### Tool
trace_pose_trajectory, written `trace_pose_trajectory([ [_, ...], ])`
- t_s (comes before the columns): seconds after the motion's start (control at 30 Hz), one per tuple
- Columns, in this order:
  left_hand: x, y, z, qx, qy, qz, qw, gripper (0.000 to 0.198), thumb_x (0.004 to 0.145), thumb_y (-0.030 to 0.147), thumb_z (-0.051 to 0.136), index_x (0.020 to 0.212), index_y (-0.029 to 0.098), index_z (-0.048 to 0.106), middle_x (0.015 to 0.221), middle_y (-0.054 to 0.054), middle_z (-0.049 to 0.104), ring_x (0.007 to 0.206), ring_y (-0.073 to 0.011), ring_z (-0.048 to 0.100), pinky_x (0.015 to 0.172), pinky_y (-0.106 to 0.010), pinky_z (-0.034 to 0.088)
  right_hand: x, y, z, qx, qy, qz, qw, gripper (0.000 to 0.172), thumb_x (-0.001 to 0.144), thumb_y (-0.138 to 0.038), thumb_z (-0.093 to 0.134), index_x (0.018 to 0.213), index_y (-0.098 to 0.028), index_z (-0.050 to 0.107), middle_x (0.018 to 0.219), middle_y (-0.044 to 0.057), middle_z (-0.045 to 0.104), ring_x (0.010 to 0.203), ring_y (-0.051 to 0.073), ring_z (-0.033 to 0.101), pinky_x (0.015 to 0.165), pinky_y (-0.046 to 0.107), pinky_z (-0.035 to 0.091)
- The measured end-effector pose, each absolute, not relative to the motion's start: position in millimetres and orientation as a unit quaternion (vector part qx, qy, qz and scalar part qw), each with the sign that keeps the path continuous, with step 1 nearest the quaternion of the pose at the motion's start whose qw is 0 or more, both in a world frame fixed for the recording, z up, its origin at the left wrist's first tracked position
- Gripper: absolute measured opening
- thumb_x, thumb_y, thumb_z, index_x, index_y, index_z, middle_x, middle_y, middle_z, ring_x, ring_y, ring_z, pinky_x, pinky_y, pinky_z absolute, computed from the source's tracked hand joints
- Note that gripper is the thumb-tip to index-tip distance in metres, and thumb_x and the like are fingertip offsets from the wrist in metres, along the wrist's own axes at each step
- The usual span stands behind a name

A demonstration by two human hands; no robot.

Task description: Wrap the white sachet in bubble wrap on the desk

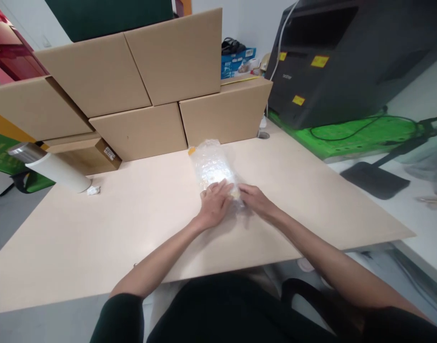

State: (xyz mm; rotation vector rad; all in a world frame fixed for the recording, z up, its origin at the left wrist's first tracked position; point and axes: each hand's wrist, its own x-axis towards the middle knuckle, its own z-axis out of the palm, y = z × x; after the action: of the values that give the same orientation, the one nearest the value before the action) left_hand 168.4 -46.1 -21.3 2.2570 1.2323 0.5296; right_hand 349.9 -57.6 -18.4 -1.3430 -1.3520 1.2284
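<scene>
A clear bubble-wrap package (214,164), shiny and crinkled, lies on the table with an orange patch at its far left corner. What is inside the wrap I cannot make out. My left hand (216,202) rests palm down on its near part, fingers stretched out over the plastic. At the near right edge, my right hand (256,199) has its fingers closed on the wrap. Part of the package's near end is hidden under my left hand.
Cardboard boxes (139,131) are stacked along the table's (150,205) back edge. A white bottle (59,171) with a metal lid leans at the left beside a crumpled white scrap (93,190). A large black printer (311,71) stands at the right on a green surface (364,136).
</scene>
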Motion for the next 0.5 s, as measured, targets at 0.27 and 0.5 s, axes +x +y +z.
trace_pose_trajectory([
  [0.27, 178.2, -48.7, -31.9, 0.83, 0.478, 0.196, 0.211, 0.05, 0.099, 0.042, 0.043, 0.146, 0.024, 0.048, 0.16, -0.011, 0.036, 0.145, -0.0375, 0.028, 0.111, -0.058, 0.024, 365.4, -27.9, -23.4, -0.634, -0.607, 0.283, 0.387, 0.027, 0.083, -0.043, 0.057, 0.095, -0.02, 0.067, 0.097, 0.01, 0.07, 0.1, 0.029, 0.06, 0.093, 0.042, 0.043],
  [0.5, 170.7, -47.3, -41.7, 0.799, 0.456, 0.297, 0.254, 0.061, 0.095, 0.043, 0.051, 0.15, 0.02, 0.036, 0.153, -0.014, 0.044, 0.141, -0.0329, 0.035, 0.112, -0.053, 0.027, 330.0, -12.0, -11.2, -0.539, -0.45, 0.556, 0.444, 0.042, 0.068, -0.053, 0.08, 0.083, -0.018, 0.063, 0.074, 0.004, 0.068, 0.078, 0.023, 0.063, 0.071, 0.033, 0.051],
])
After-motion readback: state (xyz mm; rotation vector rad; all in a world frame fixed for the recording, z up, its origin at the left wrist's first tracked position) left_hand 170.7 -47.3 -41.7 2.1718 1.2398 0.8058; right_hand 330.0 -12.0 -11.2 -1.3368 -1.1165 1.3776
